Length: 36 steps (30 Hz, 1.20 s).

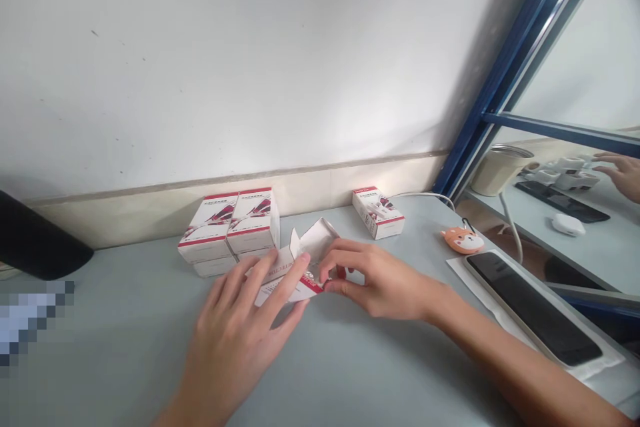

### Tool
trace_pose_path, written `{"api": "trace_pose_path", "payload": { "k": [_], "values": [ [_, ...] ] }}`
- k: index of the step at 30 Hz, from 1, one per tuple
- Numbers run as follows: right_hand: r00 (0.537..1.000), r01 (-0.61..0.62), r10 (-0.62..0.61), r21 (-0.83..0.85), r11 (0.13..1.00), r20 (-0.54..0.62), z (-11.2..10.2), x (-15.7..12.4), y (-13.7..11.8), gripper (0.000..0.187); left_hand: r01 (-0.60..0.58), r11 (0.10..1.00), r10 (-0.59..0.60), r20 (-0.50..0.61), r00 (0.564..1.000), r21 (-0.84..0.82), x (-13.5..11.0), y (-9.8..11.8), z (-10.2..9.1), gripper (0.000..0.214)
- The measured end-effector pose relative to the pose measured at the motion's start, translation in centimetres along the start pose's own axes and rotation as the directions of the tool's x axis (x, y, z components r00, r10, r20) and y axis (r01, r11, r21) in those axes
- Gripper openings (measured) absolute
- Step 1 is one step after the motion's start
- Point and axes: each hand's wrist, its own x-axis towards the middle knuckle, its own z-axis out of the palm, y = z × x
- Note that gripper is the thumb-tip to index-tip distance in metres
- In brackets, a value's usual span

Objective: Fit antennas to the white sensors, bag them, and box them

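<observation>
A small white and red carton (295,267) with its flaps open lies on the grey table (125,333) in front of me. My left hand (240,333) rests on its near side, fingers stretched over the cardboard and pressing it. My right hand (370,277) pinches the carton's right end between thumb and fingers. What is inside the carton is hidden.
A stack of closed white and red boxes (230,227) stands behind the carton by the wall, and a single box (377,212) lies to the right. An orange animal-shaped case (463,240), a phone (533,307) on a white sheet and a blue frame (505,73) are at right. Another person's hand (620,173) works beyond the frame.
</observation>
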Motion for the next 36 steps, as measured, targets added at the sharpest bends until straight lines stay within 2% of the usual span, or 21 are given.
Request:
{"api": "trace_pose_path", "payload": {
  "k": [4, 6, 7, 8, 9, 10, 11, 12, 14, 17, 21, 24, 27, 29, 31, 33, 34, 36],
  "values": [
    [0.997, -0.013, 0.017, 0.051, 0.999, -0.074, -0.9, 0.0, -0.1, 0.015, 0.029, 1.0, -0.029, -0.017, 0.999, -0.006, 0.2, 0.0, -0.1, 0.056],
    [0.982, -0.037, 0.043, 0.034, 0.999, -0.183, -2.2, -0.2, 0.4, 0.014, 0.053, 0.998, -0.053, -0.017, 0.998, -0.016, 0.3, 0.0, -0.1, 0.058],
    [0.959, -0.068, 0.066, 0.004, 0.998, -0.275, -3.0, -0.3, 0.9, 0.012, 0.062, 0.998, -0.063, -0.014, 0.998, -0.02, 0.3, 0.1, -0.2, 0.058],
    [0.919, -0.119, 0.096, -0.038, 0.992, -0.383, -3.9, -0.5, 1.6, 0.011, 0.068, 0.997, -0.068, -0.01, 0.998, -0.022, 0.4, 0.1, -0.2, 0.058],
    [0.86, -0.198, 0.13, -0.088, 0.976, -0.493, -4.7, -0.7, 2.4, 0.011, 0.071, 0.997, -0.072, -0.005, 0.997, -0.024, 0.4, 0.2, -0.2, 0.058],
    [0.777, -0.297, 0.154, -0.139, 0.945, -0.61, -5.6, -1.0, 3.3, 0.012, 0.071, 0.997, -0.071, -0.001, 0.997, -0.029, 0.4, 0.2, -0.2, 0.058],
    [0.713, -0.405, 0.183, -0.185, 0.895, -0.677, -6.3, -1.2, 4.3, 0.013, 0.071, 0.997, -0.071, 0.001, 0.998, -0.033, 0.4, 0.2, -0.2, 0.058],
    [0.671, -0.502, 0.21, -0.227, 0.835, -0.711, -6.9, -1.5, 5.3, 0.016, 0.069, 0.997, -0.069, 0.002, 0.998, -0.036, 0.3, 0.2, -0.2, 0.058],
    [0.618, -0.647, 0.285, -0.268, 0.714, -0.732, -7.6, -1.9, 7.1, 0.021, 0.065, 0.997, -0.065, 0.0, 0.998, -0.033, 0.2, 0.2, -0.1, 0.058],
    [0.595, -0.729, 0.391, -0.268, 0.63, -0.702, -7.6, -2.3, 8.6, 0.024, 0.057, 0.998, -0.057, -0.011, 0.998, -0.019, 0.1, 0.0, 0.0, 0.06],
    [0.619, -0.737, 0.445, -0.284, 0.613, -0.647, -7.3, -2.5, 9.4, 0.025, 0.061, 0.998, -0.061, -0.006, 0.998, -0.019, 0.1, 0.0, 0.0, 0.061],
    [0.64, -0.702, 0.402, -0.285, 0.653, -0.654, -7.4, -2.6, 9.4, 0.026, 0.072, 0.997, -0.072, -0.001, 0.997, -0.028, 0.1, 0.1, 0.0, 0.061],
    [0.649, -0.587, 0.215, -0.3, 0.752, -0.73, -7.1, -2.2, 8.1, 0.026, 0.07, 0.997, -0.071, -0.006, 0.997, -0.027, 0.2, 0.2, 0.0, 0.061],
    [0.664, -0.419, 0.026, -0.343, 0.841, -0.748, -6.1, -1.7, 6.2, 0.024, 0.067, 0.997, -0.067, -0.008, 0.998, -0.029, 0.2, 0.3, 0.0, 0.06],
    [0.722, -0.183, -0.151, -0.396, 0.9, -0.676, -4.6, -1.2, 3.8, 0.022, 0.065, 0.997, -0.066, -0.014, 0.998, -0.034, 0.2, 0.3, 0.0, 0.06],
    [0.835, 0.032, -0.261, -0.43, 0.902, -0.484, -2.8, -0.7, 1.7, 0.023, 0.064, 0.997, -0.064, -0.018, 0.998, -0.04, 0.2, 0.4, 0.0, 0.06],
    [0.879, 0.104, -0.293, -0.449, 0.888, -0.375, -1.9, -0.5, 0.9, 0.024, 0.062, 0.997, -0.063, -0.022, 0.998, -0.043, 0.2, 0.4, 0.0, 0.06],
    [0.934, 0.124, -0.263, -0.47, 0.874, -0.242, -0.3, -0.3, 0.1, 0.021, 0.059, 0.997, -0.06, -0.033, 0.998, -0.055, 0.2, 0.4, -0.1, 0.06]
  ]
}}
